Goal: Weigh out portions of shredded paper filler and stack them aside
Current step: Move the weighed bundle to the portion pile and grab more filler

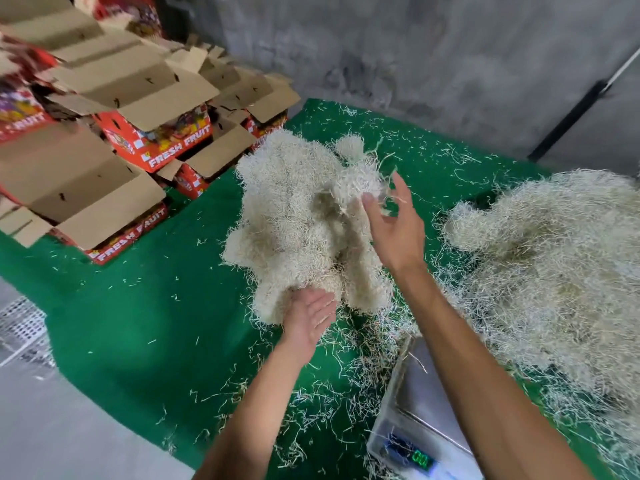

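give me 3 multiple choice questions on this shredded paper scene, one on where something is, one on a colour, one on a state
1. Where does the scale sit?
A. On the cardboard boxes
B. At the bottom, beneath the right forearm
C. Against the grey wall

2. What colour is the mat?
A. Green
B. Blue
C. Brown

3. How is the left hand?
A. Clenched in an empty fist
B. Gripping a box flap
C. Open, fingers straight, at the near edge of the stack of portions

Answers:
1 B: its steel platform and lit display show under that arm.
2 A: green shows wherever shreds leave it bare.
3 C: the fingers lie flat against the shredded paper.
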The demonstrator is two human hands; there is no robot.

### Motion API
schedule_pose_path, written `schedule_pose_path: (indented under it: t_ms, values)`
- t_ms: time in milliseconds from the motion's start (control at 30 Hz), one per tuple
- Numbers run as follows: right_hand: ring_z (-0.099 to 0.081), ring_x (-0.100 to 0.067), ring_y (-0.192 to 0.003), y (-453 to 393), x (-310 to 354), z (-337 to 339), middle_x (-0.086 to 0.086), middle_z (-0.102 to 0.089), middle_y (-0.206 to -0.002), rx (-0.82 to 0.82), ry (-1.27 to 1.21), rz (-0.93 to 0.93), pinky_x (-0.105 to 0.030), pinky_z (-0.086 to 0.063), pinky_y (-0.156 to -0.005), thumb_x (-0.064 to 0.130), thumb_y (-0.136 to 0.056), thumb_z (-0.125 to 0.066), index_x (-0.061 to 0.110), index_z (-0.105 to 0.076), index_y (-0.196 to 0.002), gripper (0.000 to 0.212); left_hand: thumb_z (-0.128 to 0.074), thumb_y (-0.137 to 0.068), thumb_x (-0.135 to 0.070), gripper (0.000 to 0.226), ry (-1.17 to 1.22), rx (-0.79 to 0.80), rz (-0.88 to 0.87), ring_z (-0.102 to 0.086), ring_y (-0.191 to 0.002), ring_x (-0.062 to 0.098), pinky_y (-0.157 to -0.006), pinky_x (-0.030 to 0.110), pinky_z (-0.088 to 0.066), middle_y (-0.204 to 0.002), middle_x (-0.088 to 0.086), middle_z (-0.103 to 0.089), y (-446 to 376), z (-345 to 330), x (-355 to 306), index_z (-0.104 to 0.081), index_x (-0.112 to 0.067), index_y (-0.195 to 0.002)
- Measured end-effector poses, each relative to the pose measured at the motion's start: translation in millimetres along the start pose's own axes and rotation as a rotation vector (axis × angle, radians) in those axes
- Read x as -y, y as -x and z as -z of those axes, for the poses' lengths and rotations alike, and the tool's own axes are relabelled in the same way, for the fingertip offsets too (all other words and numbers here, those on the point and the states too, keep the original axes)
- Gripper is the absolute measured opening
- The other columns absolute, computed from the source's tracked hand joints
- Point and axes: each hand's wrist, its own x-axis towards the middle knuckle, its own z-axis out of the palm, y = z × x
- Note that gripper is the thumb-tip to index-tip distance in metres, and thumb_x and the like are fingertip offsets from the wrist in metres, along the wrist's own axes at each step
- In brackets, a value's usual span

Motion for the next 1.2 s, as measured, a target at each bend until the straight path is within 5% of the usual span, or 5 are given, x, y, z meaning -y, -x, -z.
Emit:
schedule_pose_path:
  t_ms: [167, 300, 533, 967, 1200]
  values:
    - [-0.068, -0.027, -0.092, 87.6, -75.3, 4.2, 0.024, -0.071, -0.105, 0.125, -0.031, -0.137, -0.044, -0.061, -0.065, 0.048, -0.107, -0.051, 0.023, -0.037, -0.158, 0.059, -0.042, -0.107, -0.036, 0.039, -0.072, 0.039, 0.115, -0.070, -0.108, 0.025, -0.091, 0.039, -0.058, -0.118, 0.009, -0.073, 3.0, -21.1, 44.9, -0.063, -0.007, -0.121]
    - [-0.064, 0.005, -0.057, 130.8, -138.3, 28.1, 0.020, -0.072, -0.080, 0.125, -0.042, -0.219, -0.014, -0.052, -0.052, 0.033, -0.107, -0.053, 0.029, -0.062, -0.132, 0.027, -0.041, -0.108, -0.030, 0.034, -0.169, 0.069, 0.162, -0.069, -0.108, 0.025, -0.087, 0.038, -0.058, -0.118, 0.010, -0.072, 3.8, -46.4, 66.4, -0.063, -0.008, -0.119]
    - [-0.069, -0.009, -0.077, 150.2, -204.9, 111.4, 0.012, -0.073, -0.093, -0.039, 0.094, -0.397, -0.006, -0.047, -0.068, 0.025, -0.105, -0.059, 0.015, -0.067, -0.126, 0.025, -0.047, -0.105, -0.028, 0.028, -0.412, 0.234, 0.153, -0.070, -0.100, 0.025, -0.082, 0.036, -0.060, -0.112, 0.009, -0.073, -7.5, -128.5, 104.3, -0.066, -0.009, -0.114]
    - [-0.032, -0.035, -0.150, 80.7, -314.2, 146.3, -0.012, -0.027, -0.165, 0.281, 0.682, -0.640, -0.051, -0.032, -0.120, 0.059, -0.096, -0.059, 0.018, -0.025, -0.159, 0.083, -0.053, -0.104, -0.037, 0.049, -0.951, 0.166, -0.133, -0.055, -0.123, 0.023, -0.100, 0.034, -0.048, -0.152, 0.002, -0.043, -97.1, -248.1, 128.8, -0.040, -0.033, -0.150]
    - [-0.069, -0.006, -0.062, 70.6, -316.1, 115.4, -0.004, -0.075, -0.089, 0.027, -0.030, -0.672, -0.034, -0.062, -0.055, 0.018, -0.103, -0.060, 0.005, -0.065, -0.118, 0.021, -0.043, -0.104, -0.054, 0.034, -0.798, 0.338, 0.204, -0.052, -0.114, 0.011, -0.096, 0.031, -0.048, -0.119, -0.015, -0.050, -110.4, -286.3, 160.3, -0.058, -0.034, -0.126]
